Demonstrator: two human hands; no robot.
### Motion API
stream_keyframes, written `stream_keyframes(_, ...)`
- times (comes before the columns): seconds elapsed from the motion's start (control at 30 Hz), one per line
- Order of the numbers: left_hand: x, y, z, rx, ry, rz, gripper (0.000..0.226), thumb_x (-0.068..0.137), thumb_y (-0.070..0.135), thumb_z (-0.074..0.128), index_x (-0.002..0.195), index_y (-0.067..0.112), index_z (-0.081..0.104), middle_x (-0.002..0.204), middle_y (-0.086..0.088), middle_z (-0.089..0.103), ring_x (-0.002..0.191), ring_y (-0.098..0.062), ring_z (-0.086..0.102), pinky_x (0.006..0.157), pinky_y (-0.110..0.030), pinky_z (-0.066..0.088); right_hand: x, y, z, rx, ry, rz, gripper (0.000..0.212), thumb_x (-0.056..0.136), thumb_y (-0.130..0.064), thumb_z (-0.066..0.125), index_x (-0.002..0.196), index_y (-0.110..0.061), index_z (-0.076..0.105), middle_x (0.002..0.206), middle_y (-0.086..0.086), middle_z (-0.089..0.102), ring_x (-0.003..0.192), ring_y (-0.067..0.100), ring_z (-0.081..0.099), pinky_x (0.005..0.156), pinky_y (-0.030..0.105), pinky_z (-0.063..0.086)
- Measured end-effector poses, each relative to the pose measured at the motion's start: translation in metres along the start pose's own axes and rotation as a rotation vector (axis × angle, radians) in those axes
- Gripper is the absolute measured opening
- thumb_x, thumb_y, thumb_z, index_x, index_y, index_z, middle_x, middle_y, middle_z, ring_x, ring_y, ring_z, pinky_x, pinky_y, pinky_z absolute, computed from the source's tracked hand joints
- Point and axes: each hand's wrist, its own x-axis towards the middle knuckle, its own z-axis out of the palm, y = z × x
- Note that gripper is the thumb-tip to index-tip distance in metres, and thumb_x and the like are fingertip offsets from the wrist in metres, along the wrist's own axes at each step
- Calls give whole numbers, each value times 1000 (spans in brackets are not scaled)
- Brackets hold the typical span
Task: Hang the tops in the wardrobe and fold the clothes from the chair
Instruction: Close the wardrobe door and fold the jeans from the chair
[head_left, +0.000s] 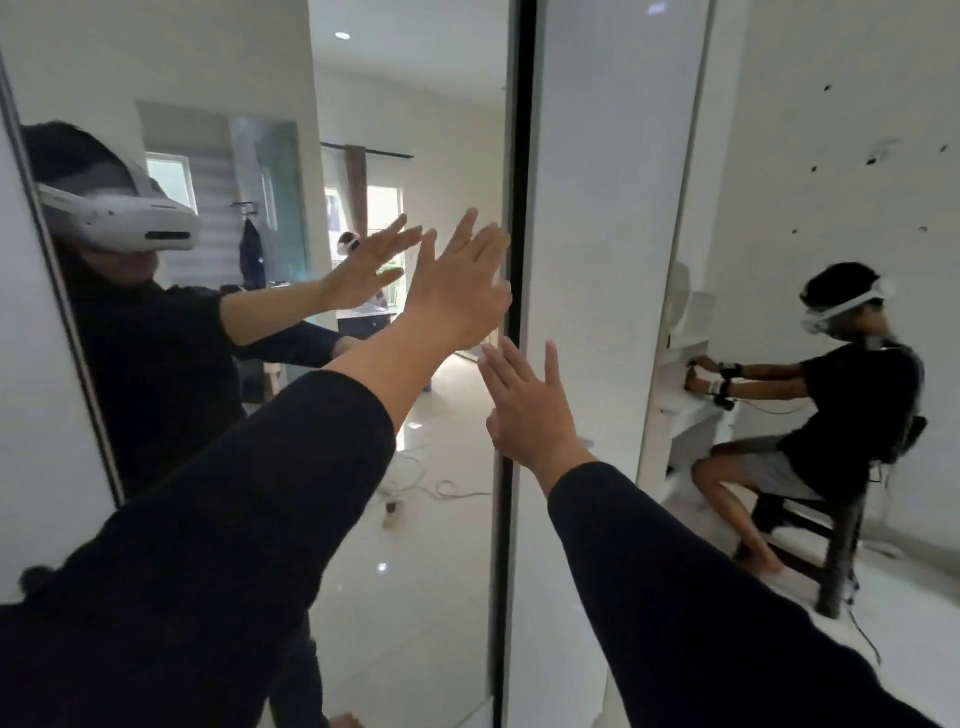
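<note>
A mirrored wardrobe door (415, 519) fills the left and middle of the head view, with a dark edge strip (519, 156) on its right side. My left hand (457, 291) lies flat on the mirror near that edge, fingers straight and spread. My right hand (530, 410) is lower, fingers straight, touching the door's edge where it meets the white panel (597, 208). Both arms wear black sleeves. The mirror reflects me and my raised hand. No tops or other clothes are in sight.
A seated person (841, 405) in a black shirt sits on a dark chair (810, 525) at the right, hands at a white desk (691, 395). Cables trail on the white floor (909, 597). The mirror reflects a room with a cable on the floor.
</note>
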Motion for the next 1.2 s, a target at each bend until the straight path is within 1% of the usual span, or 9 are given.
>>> stream_keyframes(0.1,24,9,19,35,-38,23,58,100,38,23,152,17,9,160,2,5,147,-16,-10,119,-47,0,9,25,14,-25,-22,10,66,95,-35,35,152,-15,8,160,1,1,148,20,-6,112,59,-9)
stream_keyframes(0.3,52,23,48,85,-45,48,55,101,32,19,151,12,8,160,0,7,147,-19,-7,118,-47,3,21,41,42,-28,-35,-3,66,96,-33,37,152,-15,9,160,2,4,148,22,-5,110,60,-11)
stream_keyframes(0.43,66,25,67,40,-70,59,54,101,31,17,151,12,7,160,-3,7,147,-20,-8,119,-47,1,30,42,57,-74,-45,4,63,97,-34,36,152,-15,11,160,2,4,147,22,-11,105,59,-19)
stream_keyframes(0.6,79,24,84,-56,30,44,54,101,29,21,150,10,10,159,-9,4,147,-24,-5,118,-44,3,38,38,70,-154,-85,88,64,97,-37,32,152,-17,7,160,-1,-4,140,21,-28,101,59,-29)
stream_keyframes(0.73,86,21,94,-157,111,46,55,101,26,22,151,8,6,159,-12,3,147,-25,-4,118,-40,-1,39,28,69,-215,-109,139,62,98,-35,28,152,-18,5,160,0,-8,144,22,-22,98,58,-34)
stream_keyframes(0.83,83,22,102,-172,130,74,56,102,27,20,151,9,0,159,-10,-2,147,-24,-6,118,-41,-3,37,24,62,-239,-108,160,60,98,-37,31,151,-18,11,160,1,-7,145,23,-20,101,58,-27)
stream_keyframes(0.97,80,34,107,-191,197,161,58,102,27,21,150,10,-5,159,-9,-6,147,-24,-7,117,-45,-1,20,33,56,-266,-96,192,55,97,-36,33,149,-18,23,160,2,-3,146,23,-17,105,57,-20)
stream_keyframes(1.1,79,60,112,-243,280,243,61,99,28,24,151,13,-6,159,-9,-7,147,-24,-6,117,-45,-1,-7,55,54,-327,-73,223,52,96,-36,40,144,-20,34,160,1,11,148,23,-5,110,58,-11)
stream_keyframes(1.2,80,84,113,-276,341,306,62,96,34,16,151,14,-5,159,-10,-4,147,-24,-2,116,-45,-1,-28,69,52,-414,-16,261,45,91,-35,48,134,-21,50,154,1,30,146,24,15,112,59,4)
